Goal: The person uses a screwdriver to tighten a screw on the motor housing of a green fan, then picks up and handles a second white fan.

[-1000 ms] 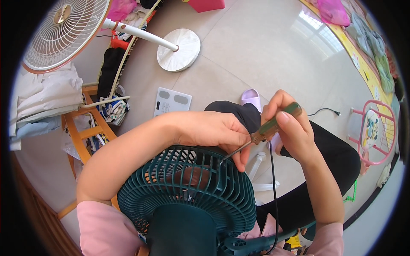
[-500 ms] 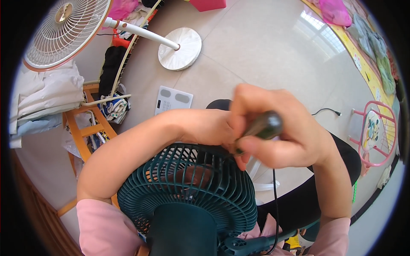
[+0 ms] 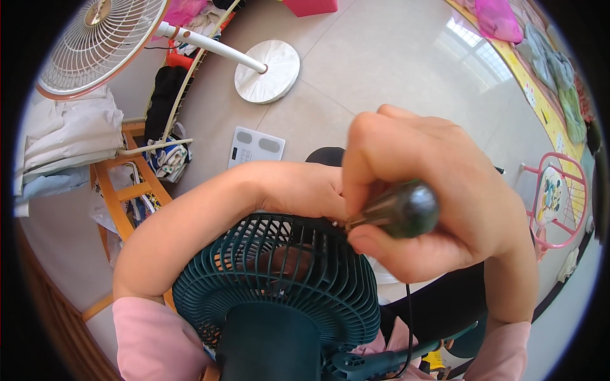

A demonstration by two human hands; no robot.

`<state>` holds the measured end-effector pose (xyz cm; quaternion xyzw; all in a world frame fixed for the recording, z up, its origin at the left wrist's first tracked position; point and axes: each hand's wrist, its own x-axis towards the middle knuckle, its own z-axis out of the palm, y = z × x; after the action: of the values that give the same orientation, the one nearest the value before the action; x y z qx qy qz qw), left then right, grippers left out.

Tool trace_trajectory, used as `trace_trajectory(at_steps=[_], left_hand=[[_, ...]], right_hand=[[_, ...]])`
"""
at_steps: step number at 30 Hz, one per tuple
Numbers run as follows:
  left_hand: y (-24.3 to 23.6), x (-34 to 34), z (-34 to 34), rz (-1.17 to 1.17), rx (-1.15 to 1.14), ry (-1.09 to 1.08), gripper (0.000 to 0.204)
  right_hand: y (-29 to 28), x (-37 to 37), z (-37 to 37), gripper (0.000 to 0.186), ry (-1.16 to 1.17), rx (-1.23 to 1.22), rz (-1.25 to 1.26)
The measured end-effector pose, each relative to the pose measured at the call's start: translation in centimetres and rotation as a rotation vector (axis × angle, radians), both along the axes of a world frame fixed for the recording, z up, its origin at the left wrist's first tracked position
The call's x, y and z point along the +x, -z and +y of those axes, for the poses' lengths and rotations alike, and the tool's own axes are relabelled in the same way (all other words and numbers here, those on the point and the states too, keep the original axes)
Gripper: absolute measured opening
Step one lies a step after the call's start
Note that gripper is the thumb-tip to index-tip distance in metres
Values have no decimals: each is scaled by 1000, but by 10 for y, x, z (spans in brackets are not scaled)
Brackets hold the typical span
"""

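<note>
A dark green fan [image 3: 273, 343] leans close in front of me, its ribbed cage turned upward. My left hand [image 3: 305, 190] bends over the cage's far rim and seems to grip it; most of its fingers are hidden behind my right hand. In my closed right hand [image 3: 438, 184] is a screwdriver [image 3: 410, 206] with a rounded, dark, partly clear handle. Its shaft points left toward the rim beside my left fingers. A tiny shiny spot, perhaps a screw, shows near the tip. Motion blurs the screwdriver slightly.
A white standing fan [image 3: 267, 70] is at the far left. Nearer lie a white scale [image 3: 256, 146], stacked cloths [image 3: 67, 136] and a wooden frame [image 3: 133, 190]. A pink child's chair [image 3: 562, 197] stands on the right. A black cord [image 3: 408, 324] hangs beside the green fan.
My right hand has moved right and come closer, and the screwdriver's handle now leans further to the right. My left hand and the green fan have hardly moved.
</note>
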<state>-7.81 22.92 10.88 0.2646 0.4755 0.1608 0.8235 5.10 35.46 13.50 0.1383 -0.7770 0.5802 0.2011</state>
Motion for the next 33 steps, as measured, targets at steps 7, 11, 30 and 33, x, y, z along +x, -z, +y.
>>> trace_trajectory(at_steps=[7,11,30,33], left_hand=[[20,-9,-15,-192,34,70,29],[17,-16,-10,-220,-14,124,34],[-6,-10,4,54,145,-239,14],[-6,-9,5,2,144,-330,14]], right_hand=[[5,35,-11,39,389,-448,-151],[18,63,-4,39,442,-588,-173],[35,100,-46,6,840,-471,-408],[37,82,-58,8,718,-321,-485]])
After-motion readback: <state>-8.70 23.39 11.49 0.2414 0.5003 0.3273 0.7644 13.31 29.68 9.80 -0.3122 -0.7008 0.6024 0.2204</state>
